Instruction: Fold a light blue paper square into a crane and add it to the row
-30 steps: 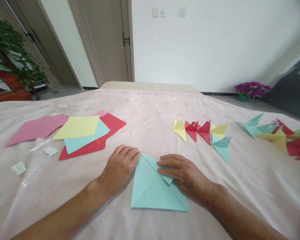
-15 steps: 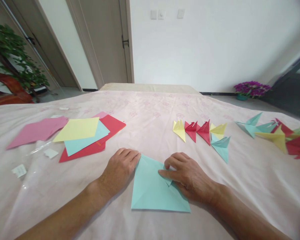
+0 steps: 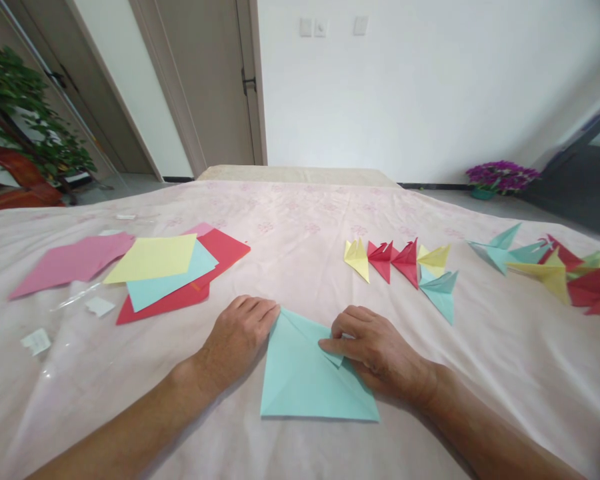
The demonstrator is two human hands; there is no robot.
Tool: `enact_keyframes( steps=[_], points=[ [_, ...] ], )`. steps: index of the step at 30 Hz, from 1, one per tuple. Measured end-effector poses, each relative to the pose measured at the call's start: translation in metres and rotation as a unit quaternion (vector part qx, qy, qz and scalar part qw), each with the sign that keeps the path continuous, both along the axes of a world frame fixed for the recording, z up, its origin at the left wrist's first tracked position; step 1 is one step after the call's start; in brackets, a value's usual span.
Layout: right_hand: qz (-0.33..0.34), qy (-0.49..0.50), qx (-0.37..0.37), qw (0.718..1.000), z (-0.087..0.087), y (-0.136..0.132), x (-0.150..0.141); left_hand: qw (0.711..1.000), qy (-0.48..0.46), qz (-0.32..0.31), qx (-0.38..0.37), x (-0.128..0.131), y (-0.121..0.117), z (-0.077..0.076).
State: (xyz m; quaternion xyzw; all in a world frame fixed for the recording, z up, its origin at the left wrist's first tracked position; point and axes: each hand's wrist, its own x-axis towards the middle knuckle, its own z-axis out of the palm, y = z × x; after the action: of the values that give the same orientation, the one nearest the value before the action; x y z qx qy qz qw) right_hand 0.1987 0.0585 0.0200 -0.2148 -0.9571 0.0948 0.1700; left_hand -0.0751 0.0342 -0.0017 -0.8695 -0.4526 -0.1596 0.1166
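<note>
A light blue square sheet of origami paper (image 3: 300, 380) lies on the cloth in front of me, marked with creases. My left hand (image 3: 245, 327) holds its top left corner, fingers curled and pressed together. My right hand (image 3: 375, 347) grips the upper right edge, where a narrow flap (image 3: 333, 357) is folded over the sheet. The right index finger and thumb press near that flap, and the hand hides the sheet's top right corner.
Coloured paper sheets, including a yellow one (image 3: 155, 259), lie at left near a clear plastic wrapper (image 3: 65, 360). Several folded paper cranes (image 3: 405, 263) stand in a row at right, and a further cluster of cranes (image 3: 555, 267) lies at the far right. The patterned tablecloth (image 3: 300, 220) has wrinkles.
The folded flap along the sheet's upper right edge shows more clearly, running toward the left hand. My right hand has shifted only slightly, and the left keeps its place on the corner.
</note>
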Motion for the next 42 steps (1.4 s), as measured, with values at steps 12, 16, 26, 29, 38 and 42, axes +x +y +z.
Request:
enact_keyframes(
  steps=[12, 16, 26, 29, 38, 42],
  points=[
    [0.012, -0.013, 0.000, 1.000, 0.000, -0.001, -0.001, 1.000, 0.014, 0.004, -0.010, 0.000, -0.001, 0.000],
    [0.020, -0.032, -0.010, 0.999, 0.006, -0.004, -0.003, 1.000, 0.021, 0.007, -0.021, 0.000, 0.000, 0.001],
    [0.011, -0.038, -0.073, 0.996, 0.014, -0.005, -0.003, 0.998, 0.045, 0.012, -0.042, -0.001, -0.002, 0.001],
    [-0.018, -0.028, -0.112, 0.993, 0.011, -0.003, -0.001, 0.998, 0.051, 0.013, -0.045, 0.000, -0.002, 0.002],
    [-0.099, -0.073, -0.129, 0.984, 0.011, -0.002, -0.012, 0.997, 0.042, 0.019, -0.062, 0.003, -0.002, 0.008],
    [-0.106, -0.109, -0.106, 0.983, 0.010, -0.004, -0.017, 0.996, 0.058, 0.018, -0.067, 0.004, -0.002, 0.011]
  ],
)
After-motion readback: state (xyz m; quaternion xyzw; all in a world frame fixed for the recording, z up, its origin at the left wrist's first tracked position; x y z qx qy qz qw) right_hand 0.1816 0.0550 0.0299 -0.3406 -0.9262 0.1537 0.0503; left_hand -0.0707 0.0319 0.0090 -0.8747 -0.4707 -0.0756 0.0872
